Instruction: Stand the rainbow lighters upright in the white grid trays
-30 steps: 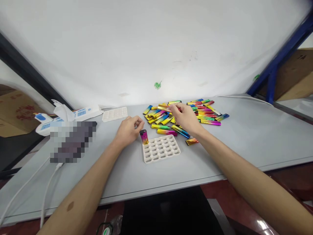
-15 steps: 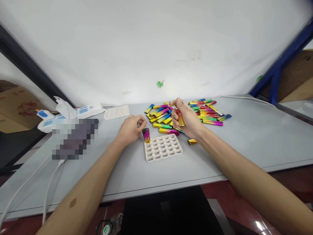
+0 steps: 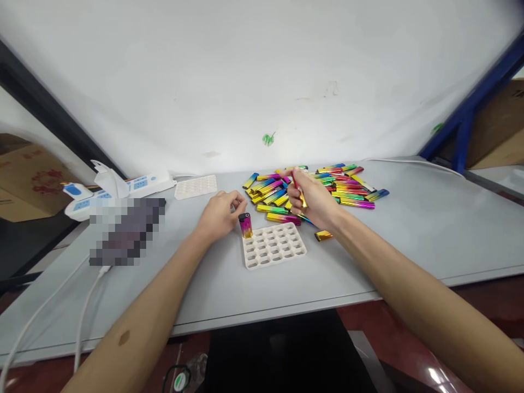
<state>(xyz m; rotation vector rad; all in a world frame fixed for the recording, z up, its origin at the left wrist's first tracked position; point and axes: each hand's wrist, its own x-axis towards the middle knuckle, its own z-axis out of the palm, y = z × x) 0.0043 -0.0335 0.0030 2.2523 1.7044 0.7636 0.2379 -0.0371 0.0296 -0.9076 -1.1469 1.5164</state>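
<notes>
My right hand (image 3: 309, 199) is wrapped round a red and gold lighter (image 3: 302, 197), held over the front of a heap of shiny coloured lighters (image 3: 347, 188). Just behind the near tray's left corner rests my left hand (image 3: 224, 214), fingers curled together; whatever they hold, if anything, is hidden. A magenta and gold lighter (image 3: 246, 225) with a black top stands upright in the back left cell of a white tray (image 3: 275, 252). One gold lighter (image 3: 323, 236) lies apart, right of this tray.
A second white tray (image 3: 195, 187) lies near the wall. Further left are a white power strip (image 3: 143, 186) with plugs and a dark, pixelated object (image 3: 129, 232) with a cable. A blue frame (image 3: 462, 136) and cardboard box stand at the right.
My right hand has tilted slightly with the red and gold lighter in it, and its fingers have shifted a little. My left hand has stayed in place.
</notes>
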